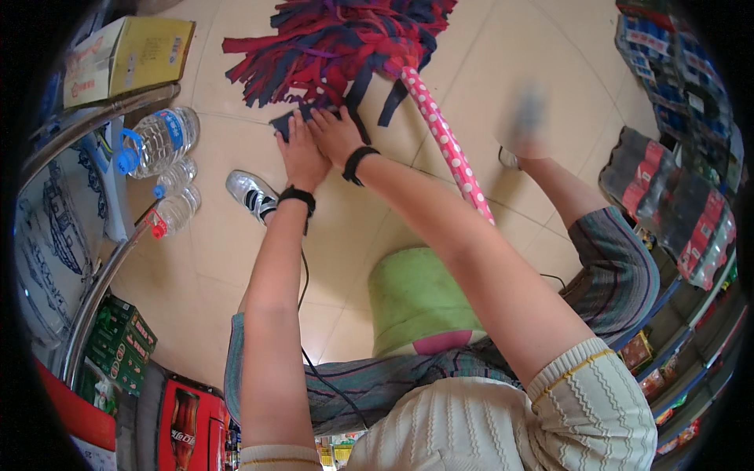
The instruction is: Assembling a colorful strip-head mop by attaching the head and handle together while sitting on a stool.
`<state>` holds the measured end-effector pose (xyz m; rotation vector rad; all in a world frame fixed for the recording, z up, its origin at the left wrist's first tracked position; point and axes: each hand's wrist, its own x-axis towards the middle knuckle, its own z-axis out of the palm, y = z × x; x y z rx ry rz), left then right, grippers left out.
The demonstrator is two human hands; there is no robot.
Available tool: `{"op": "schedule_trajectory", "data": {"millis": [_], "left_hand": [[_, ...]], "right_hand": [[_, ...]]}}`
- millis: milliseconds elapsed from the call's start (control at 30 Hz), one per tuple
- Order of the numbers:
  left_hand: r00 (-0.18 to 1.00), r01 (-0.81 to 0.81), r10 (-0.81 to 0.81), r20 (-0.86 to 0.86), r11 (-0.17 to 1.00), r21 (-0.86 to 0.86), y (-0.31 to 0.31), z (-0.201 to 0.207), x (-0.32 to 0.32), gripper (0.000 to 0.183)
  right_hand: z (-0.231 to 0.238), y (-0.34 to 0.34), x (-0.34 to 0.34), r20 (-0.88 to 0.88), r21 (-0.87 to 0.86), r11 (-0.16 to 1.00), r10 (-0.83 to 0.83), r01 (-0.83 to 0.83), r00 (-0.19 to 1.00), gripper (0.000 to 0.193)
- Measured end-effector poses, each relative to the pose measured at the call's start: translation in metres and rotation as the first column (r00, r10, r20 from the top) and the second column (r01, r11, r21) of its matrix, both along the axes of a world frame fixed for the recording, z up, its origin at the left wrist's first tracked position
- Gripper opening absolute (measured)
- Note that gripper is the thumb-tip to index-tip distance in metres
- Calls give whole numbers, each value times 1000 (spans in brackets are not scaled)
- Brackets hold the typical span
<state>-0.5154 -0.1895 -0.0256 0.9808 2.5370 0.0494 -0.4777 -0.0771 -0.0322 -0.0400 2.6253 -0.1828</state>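
Seen from above, in a shop aisle with a pale tiled floor (pixel 503 47). In the upper middle of the frame, a mop head (pixel 330 43) of red, blue and purple cloth strips, spread on the tiles. From it, a pink handle with white dots (pixel 448 145) running down and to the right, then passing behind the right forearm.

Both hands together at the lower edge of the strips, just left of the handle. Left hand (pixel 301 153) closed narrowly on a dark blue strip (pixel 284 123) — fingers curled around its end. Right hand (pixel 334 133) beside it and touching it, fingers pressed down on the same bunch of dark strips; whether truly pinching or only pressing, cannot tell. A black band on each wrist.

Below the arms, in the centre, a green bucket (pixel 416 298) with a pink bottom, held between the knees. Striped trousers and a cream knitted top at the lower edge. One white shoe (pixel 251 195) on the floor left of the hands.

At upper left, a yellow cardboard box (pixel 129 55) and three clear water bottles (pixel 161 141) with blue and red caps, near a curved metal rail (pixel 94 290). At right — shelves (pixel 691 196) full of packaged goods.
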Motion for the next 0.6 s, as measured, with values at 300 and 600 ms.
{"op": "schedule_trajectory", "data": {"millis": [300, 600], "left_hand": [[997, 76, -74, 20, 992, -105, -12, 3, 8, 91], [997, 66, -61, 38, 987, -149, -16, 1, 26, 88]], "right_hand": [[5, -8, 18, -85, -30, 999, 14, -17, 996, 71], [-1, -16, 30, -35, -57, 995, -79, 77, 996, 48]]}}
